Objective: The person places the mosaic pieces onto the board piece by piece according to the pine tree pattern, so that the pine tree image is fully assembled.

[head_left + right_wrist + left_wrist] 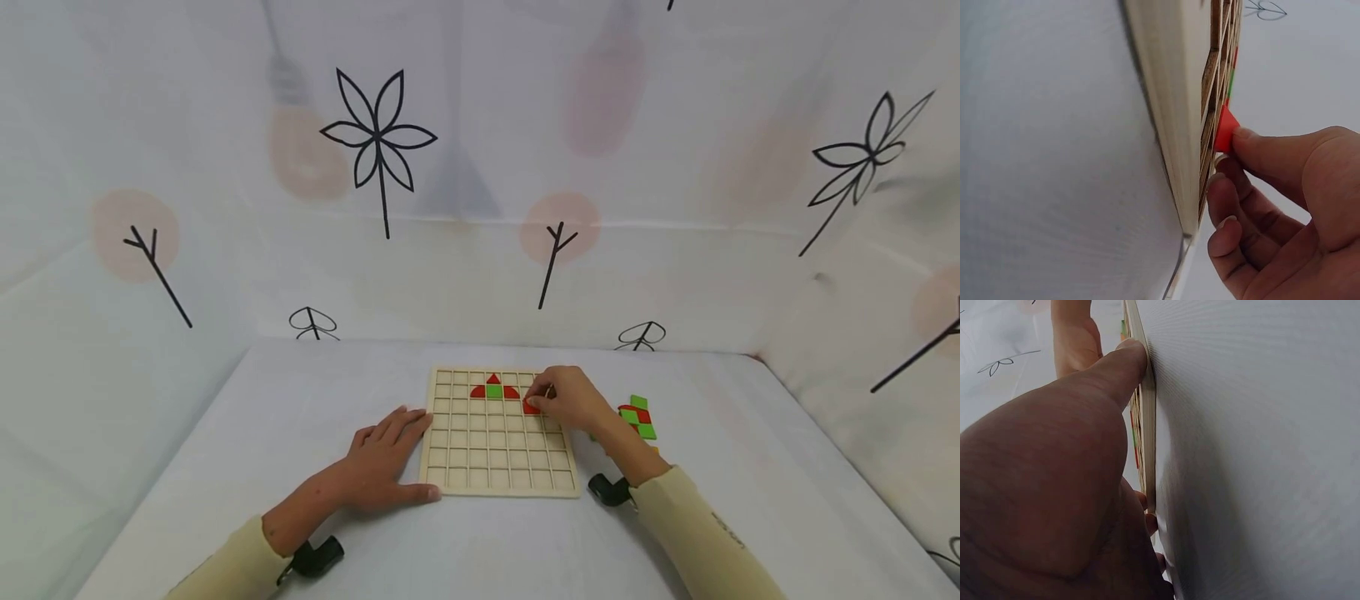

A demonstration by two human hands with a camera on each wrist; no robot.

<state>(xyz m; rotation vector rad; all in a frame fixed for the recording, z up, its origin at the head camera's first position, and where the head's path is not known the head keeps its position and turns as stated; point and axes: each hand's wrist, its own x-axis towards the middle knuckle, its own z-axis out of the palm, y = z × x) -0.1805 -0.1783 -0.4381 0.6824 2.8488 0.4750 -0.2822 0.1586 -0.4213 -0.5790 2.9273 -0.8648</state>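
a white bench [480, 550] spreads out beneath both hands, with a pale printed fabric behind it. nearest of all, two beige sleeves [232, 567] reach in, one behind each hand, and a black device [318, 557] sits under the left wrist.

the left hand [381, 468] lies palm down with its fingers extended and its thumb spread well away from them. its fingertips touch the left edge of a pale wooden grid board [498, 440], and its thumb rests at the near left corner. the board lies flat on the bench to the right of this hand, and most of its square cells hold nothing.

a second black device [609, 490] is under the right wrist. to the right of the right hand, beyond its wrist, lies a cluster of green and red tiles [637, 417], partly hidden by the forearm.

the right hand [567, 398] pinches a red tile [531, 407] between thumb and fingertips, over the board's far right part; i cannot tell whether it is seated in a cell. farther on, to the left of this hand, a green square tile [493, 392] sits between two red quarter-round tiles [477, 392], with a red triangular tile [492, 379] just beyond it.

at the back, the fabric [465, 283] carries a black line-drawn flower [377, 136] and bare twigs.
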